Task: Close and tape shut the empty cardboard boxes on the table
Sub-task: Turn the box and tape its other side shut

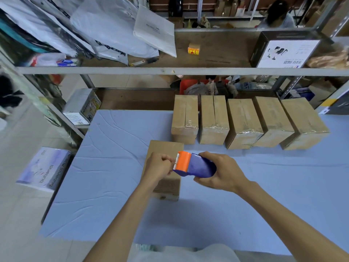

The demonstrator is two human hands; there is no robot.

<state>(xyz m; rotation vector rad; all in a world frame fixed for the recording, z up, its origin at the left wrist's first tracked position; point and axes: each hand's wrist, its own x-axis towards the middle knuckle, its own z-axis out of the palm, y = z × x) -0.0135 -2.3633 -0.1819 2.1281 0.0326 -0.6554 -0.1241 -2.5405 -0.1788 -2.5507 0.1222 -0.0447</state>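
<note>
Right hand [221,173] gripping tape dispenser [197,165], left hand [158,165] pinching tape [173,163], blue table [113,186], boxes [243,121], shelves [132,70]

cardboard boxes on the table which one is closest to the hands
The lone box directly beneath the left hand and the tape dispenser; the row of five boxes stands farther back on the table.

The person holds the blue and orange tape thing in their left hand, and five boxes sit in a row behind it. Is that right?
Not quite. In the head view the tape dispenser is held in the right hand, not the left; the left hand only pinches at its orange end. Five boxes do sit in a row behind it.
</note>
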